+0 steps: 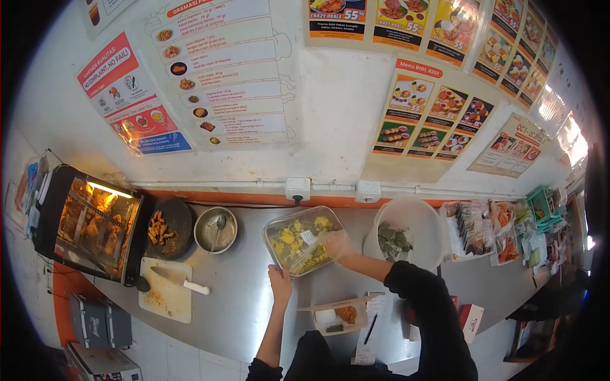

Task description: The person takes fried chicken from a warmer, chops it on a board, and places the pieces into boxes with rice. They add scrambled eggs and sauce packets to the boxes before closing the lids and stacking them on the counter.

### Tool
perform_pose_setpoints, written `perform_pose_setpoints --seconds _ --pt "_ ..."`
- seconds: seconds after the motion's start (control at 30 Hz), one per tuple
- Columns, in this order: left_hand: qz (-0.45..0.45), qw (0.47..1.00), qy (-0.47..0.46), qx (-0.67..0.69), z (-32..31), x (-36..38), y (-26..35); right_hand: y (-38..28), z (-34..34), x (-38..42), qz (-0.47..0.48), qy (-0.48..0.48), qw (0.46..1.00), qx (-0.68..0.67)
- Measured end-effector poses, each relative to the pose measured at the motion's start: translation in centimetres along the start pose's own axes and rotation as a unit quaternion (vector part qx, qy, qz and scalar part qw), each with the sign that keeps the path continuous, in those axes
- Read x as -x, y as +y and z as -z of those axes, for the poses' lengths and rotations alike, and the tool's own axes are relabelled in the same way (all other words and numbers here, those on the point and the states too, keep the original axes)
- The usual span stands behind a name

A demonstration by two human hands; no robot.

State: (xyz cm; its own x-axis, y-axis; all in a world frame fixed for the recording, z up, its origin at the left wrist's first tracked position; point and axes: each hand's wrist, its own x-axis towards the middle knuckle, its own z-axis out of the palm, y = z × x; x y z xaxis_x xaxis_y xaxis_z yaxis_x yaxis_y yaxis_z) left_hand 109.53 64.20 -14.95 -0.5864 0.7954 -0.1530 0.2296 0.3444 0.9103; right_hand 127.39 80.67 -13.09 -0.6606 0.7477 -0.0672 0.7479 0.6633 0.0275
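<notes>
A clear rectangular plastic container (272,233) of chunky yellow food (293,236) sits in the middle of the steel counter. My left hand (279,283) grips its near left edge. At the container's right side is my right hand (337,247), in a thin clear glove, fingers curled down over the food; what they hold is not clear. A transparent sheet or lid with a white label (308,237) seems to cover part of the container. Closer to me, an open cardboard food box (318,322) contains white rice (326,317), a fried piece (347,314) and something dark.
On the right stands a translucent tub (427,223) of dark leaves, beside packaged goods (471,227). Leftward are a metal bowl (232,240) with a spoon, a dark pan (181,219) of fried strips, a cutting board (181,308) with a knife (198,287), and a lit food warmer (44,235).
</notes>
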Motion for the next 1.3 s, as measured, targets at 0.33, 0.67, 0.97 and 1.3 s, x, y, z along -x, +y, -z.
perform_pose_setpoints --seconds 0.33,0.67,0.97,1.3 --pt "-0.006 0.999 -0.022 0.030 -1.4 -0.6 -2.5 -2.8 6.3 0.7 -0.032 -0.121 0.985 -0.118" --pt "0.016 0.992 -0.063 0.108 -0.8 -2.0 -4.7 -6.1 2.8 2.6 0.103 0.048 0.987 -0.114" --pt "0.026 0.975 -0.101 0.196 0.9 -2.6 -4.0 -6.7 -3.0 -1.8 0.102 0.138 0.978 -0.119" --pt "0.049 0.981 -0.106 0.155 1.8 -1.8 -2.4 -3.5 2.0 1.1 0.173 0.102 0.970 -0.135"
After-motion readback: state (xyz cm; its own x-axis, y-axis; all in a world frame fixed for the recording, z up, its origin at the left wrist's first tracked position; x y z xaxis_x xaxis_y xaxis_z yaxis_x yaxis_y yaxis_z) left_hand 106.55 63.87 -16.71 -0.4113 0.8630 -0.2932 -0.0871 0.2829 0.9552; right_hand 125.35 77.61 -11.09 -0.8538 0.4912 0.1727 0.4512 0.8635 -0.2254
